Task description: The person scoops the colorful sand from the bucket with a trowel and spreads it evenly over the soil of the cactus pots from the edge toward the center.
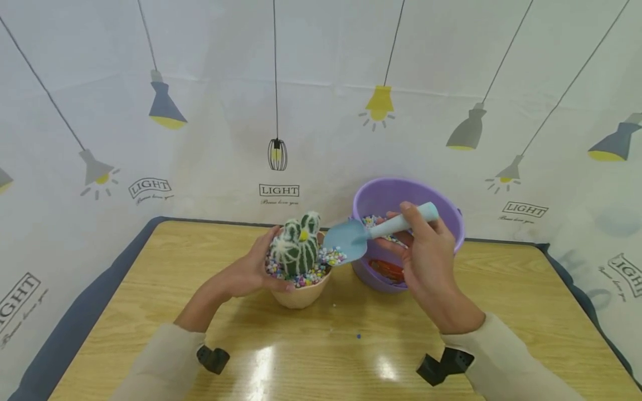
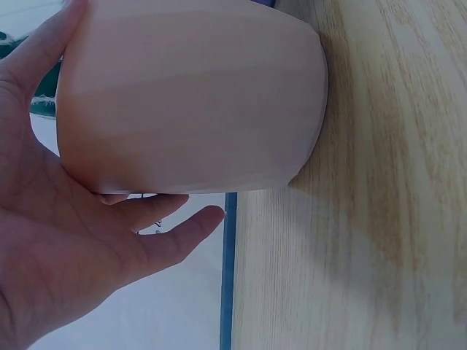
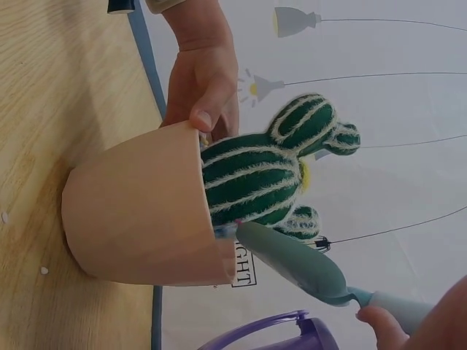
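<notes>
A plush-looking green cactus [image 1: 296, 253] with white fuzzy stripes and a yellow spot stands in a peach flower pot [image 1: 301, 296]. Small multicoloured beads [image 1: 305, 278] surround its base. My left hand [image 1: 249, 271] grips the pot from the left, thumb at the rim, other fingers round its far side. With my right hand [image 1: 430, 262] I hold a light blue trowel [image 1: 346, 236] by its handle. The trowel's blade carries beads [image 1: 333, 255] and slants down to the pot's right rim. In the right wrist view, its tip [image 3: 252, 232] is right at the rim beside the cactus.
Behind the trowel, a purple bucket [image 1: 386, 191] with beads [image 1: 370, 221] inside stands at the table's back edge; a reddish patch [image 1: 387, 270] shows on its front. A few loose beads, one blue bead [image 1: 358, 336] among them, lie on the wooden table [image 1: 301, 356]. Lamp-printed fabric hangs behind.
</notes>
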Demonstrator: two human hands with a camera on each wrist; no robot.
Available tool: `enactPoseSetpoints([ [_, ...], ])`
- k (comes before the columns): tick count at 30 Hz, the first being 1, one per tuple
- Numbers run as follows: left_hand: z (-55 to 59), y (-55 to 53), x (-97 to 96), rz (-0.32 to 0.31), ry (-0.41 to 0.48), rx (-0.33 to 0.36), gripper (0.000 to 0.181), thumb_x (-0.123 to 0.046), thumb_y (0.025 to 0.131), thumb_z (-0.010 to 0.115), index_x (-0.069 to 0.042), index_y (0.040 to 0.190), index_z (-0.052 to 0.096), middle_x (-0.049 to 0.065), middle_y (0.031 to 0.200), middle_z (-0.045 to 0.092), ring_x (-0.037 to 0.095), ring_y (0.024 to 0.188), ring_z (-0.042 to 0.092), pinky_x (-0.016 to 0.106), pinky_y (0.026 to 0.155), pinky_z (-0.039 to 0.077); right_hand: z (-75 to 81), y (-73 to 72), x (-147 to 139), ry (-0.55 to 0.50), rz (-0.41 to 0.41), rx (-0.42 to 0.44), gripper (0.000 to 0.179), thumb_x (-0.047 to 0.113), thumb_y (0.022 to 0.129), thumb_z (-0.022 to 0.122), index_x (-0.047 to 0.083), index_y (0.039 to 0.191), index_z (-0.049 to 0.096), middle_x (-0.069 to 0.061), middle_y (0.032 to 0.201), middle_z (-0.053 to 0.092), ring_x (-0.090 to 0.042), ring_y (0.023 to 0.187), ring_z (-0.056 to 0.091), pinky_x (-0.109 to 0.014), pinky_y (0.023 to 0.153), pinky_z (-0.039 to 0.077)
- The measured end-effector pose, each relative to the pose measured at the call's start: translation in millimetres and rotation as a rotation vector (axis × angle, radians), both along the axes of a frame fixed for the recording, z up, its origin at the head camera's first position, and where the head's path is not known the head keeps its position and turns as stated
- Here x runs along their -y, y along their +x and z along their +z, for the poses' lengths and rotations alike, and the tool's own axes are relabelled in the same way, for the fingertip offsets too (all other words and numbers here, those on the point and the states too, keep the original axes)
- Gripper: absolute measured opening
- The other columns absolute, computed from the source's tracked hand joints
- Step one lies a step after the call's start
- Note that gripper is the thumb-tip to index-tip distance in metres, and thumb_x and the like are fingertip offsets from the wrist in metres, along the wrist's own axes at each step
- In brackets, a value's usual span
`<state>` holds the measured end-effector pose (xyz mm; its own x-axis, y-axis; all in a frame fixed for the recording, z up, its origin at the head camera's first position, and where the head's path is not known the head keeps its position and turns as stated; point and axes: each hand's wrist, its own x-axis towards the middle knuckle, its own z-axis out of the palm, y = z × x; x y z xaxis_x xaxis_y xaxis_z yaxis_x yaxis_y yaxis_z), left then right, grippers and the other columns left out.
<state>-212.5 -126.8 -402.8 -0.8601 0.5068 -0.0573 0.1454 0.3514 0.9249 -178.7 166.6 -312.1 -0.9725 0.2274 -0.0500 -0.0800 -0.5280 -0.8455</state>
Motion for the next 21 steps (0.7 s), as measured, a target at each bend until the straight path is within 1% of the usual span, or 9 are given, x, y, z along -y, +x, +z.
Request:
enactPoseSetpoints([
  [7, -0.9, 0.0, 1.2, 0.0, -0.004, -0.008, 0.12, -0.023, 0.07, 0.088, -0.022, 0.156, 0.004, 0.014, 0.149, 0.023, 0.035, 0.133, 0.036, 0.055, 0.112, 0.03, 1.6, 0.7, 4, 0.071, 0.011, -0.025, 0.03, 0.021, 0.089, 0.072, 0.001, 0.107, 0.057, -0.012, 0.092, 0.068, -0.027, 0.084, 0.073, -0.047, 0.073, 0.058],
  [10, -1.1, -0.3, 1.1, 0.001, -0.002, -0.006, 0.119, -0.023, 0.07, 0.088, -0.023, 0.156, 0.005, 0.013, 0.149, 0.024, 0.034, 0.133, 0.036, 0.055, 0.111, 0.031, 2.9, 1.8, 6, 0.099, 0.015, -0.043, 0.029, 0.02, 0.088, 0.073, 0.001, 0.105, 0.059, -0.012, 0.093, 0.069, -0.026, 0.084, 0.073, -0.047, 0.073, 0.058],
  [17, -0.7, -0.3, 1.3, 0.01, 0.004, 0.017, 0.118, -0.023, 0.071, 0.088, -0.024, 0.155, 0.007, 0.014, 0.149, 0.022, 0.035, 0.134, 0.036, 0.054, 0.112, 0.031, 5.7, 3.7, 10, 0.178, 0.065, -0.089, 0.023, 0.022, 0.088, 0.073, 0.003, 0.097, 0.062, -0.012, 0.094, 0.07, -0.026, 0.087, 0.072, -0.045, 0.075, 0.059],
  [21, -0.8, -0.2, 1.4, 0.013, 0.001, 0.022, 0.117, -0.023, 0.071, 0.088, -0.024, 0.155, 0.006, 0.014, 0.15, 0.02, 0.035, 0.134, 0.035, 0.054, 0.112, 0.03, 5.4, 2.8, 11, 0.221, 0.066, -0.118, 0.022, 0.022, 0.088, 0.073, 0.004, 0.096, 0.063, -0.012, 0.095, 0.07, -0.027, 0.087, 0.071, -0.044, 0.075, 0.06],
])
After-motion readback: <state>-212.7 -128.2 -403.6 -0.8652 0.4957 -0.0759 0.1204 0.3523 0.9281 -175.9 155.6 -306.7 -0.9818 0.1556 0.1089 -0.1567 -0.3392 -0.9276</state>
